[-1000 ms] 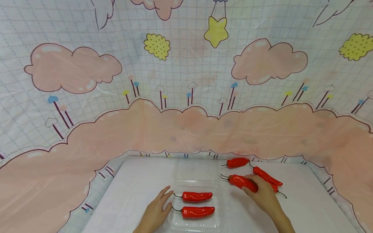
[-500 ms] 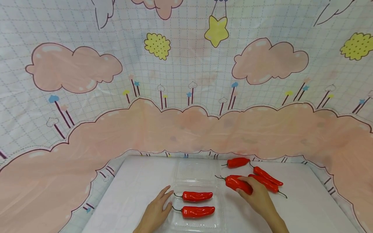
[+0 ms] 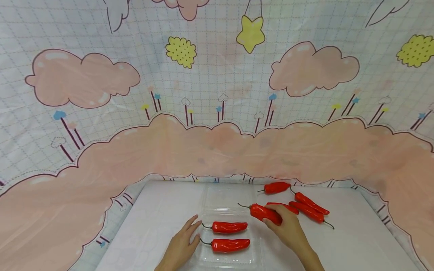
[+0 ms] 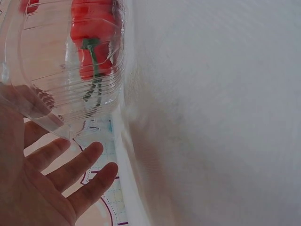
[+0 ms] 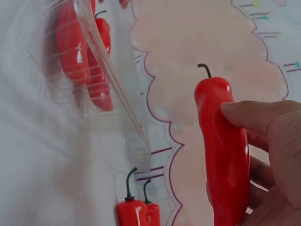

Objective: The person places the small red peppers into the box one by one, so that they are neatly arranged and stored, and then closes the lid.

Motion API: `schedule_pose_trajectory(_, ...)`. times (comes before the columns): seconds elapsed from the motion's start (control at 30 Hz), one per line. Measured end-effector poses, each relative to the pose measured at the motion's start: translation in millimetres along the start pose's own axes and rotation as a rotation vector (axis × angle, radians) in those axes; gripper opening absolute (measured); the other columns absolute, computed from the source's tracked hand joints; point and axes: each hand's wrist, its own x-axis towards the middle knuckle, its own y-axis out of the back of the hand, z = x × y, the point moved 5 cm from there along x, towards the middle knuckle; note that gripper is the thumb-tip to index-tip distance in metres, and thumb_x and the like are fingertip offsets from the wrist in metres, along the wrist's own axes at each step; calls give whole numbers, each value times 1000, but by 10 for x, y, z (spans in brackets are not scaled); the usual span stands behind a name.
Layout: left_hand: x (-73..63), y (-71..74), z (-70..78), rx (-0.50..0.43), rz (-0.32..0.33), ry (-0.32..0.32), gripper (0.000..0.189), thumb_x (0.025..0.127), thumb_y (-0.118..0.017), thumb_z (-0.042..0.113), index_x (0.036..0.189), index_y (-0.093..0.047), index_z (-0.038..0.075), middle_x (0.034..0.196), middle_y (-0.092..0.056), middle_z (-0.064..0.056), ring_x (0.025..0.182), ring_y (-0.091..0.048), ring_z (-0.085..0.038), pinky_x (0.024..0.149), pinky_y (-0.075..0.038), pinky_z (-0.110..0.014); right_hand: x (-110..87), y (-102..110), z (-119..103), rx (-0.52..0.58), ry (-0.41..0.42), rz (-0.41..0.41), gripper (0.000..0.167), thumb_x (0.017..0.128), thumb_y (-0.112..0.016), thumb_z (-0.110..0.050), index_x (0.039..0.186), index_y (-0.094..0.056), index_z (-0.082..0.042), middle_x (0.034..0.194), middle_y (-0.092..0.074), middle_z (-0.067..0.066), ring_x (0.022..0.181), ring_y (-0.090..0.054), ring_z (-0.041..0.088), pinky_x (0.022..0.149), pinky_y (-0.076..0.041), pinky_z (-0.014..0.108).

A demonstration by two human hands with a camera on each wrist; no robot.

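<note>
My right hand (image 3: 287, 226) grips a red chili pepper (image 3: 264, 213) by its body, its stem pointing left toward the clear plastic box. In the right wrist view the thumb presses one side of the held pepper (image 5: 223, 150) and the fingers curl behind it. Two red peppers lie side by side in the clear box (image 3: 234, 259), a rear one (image 3: 229, 227) and a front one (image 3: 230, 245), stems to the left. My left hand (image 3: 181, 242) touches the box's left edge with fingers spread; the left wrist view shows the fingers (image 4: 77, 169) extended beside the clear wall (image 4: 42, 94).
The box's clear lid (image 3: 227, 197) lies folded back behind it. Several loose peppers lie on the white table (image 3: 352, 233) at the right, among them one at the back (image 3: 277, 188) and one at the far right (image 3: 311, 203). A patterned cloth (image 3: 217, 150) rises behind the table.
My right hand has carried the held pepper left toward the box, uncovering another pepper behind it on the table. The left hand has stayed at the box's edge.
</note>
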Motion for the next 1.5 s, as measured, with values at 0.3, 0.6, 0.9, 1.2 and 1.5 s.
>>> schedule_pose_trajectory(0.3,9,11,8,8,8,-11,42,90,-66,17,132,-62,15,148,-51,1,113,-66,-24,90,-55,-47,3,-146,-117,39,10,-12,47,79,-82,-25,122,-66,-26,118,-67,-2,106,-58,19,89,-58,43)
schedule_pose_trajectory(0.6,8,6,19,1,-9,-5,42,90,-65,17,132,-62,14,148,-51,-1,113,-66,-26,90,-55,-48,-17,-286,-224,75,37,-37,45,79,-82,-27,121,-67,-24,116,-68,-5,101,-59,16,88,-58,40)
schedule_pose_trajectory(0.9,9,11,21,5,-2,1,42,91,-65,17,132,-62,14,148,-51,0,114,-66,-25,92,-55,-47,-53,-410,-325,71,119,-71,42,80,-81,-25,119,-67,-23,116,-67,-6,105,-60,15,92,-57,41)
schedule_pose_trajectory(1.2,3,6,22,7,-2,-2,41,91,-65,18,132,-63,15,148,-51,-1,115,-65,-26,91,-55,-49,-74,-535,-410,73,184,-141,44,82,-79,-26,122,-65,-19,116,-68,-4,107,-62,18,91,-57,40)
schedule_pose_trajectory(1.5,1,18,21,8,9,-10,41,90,-65,18,132,-62,17,148,-51,1,112,-67,-25,89,-56,-48,-82,-650,-462,93,188,-200,44,82,-79,-26,123,-65,-18,116,-68,-3,108,-61,19,95,-55,45)
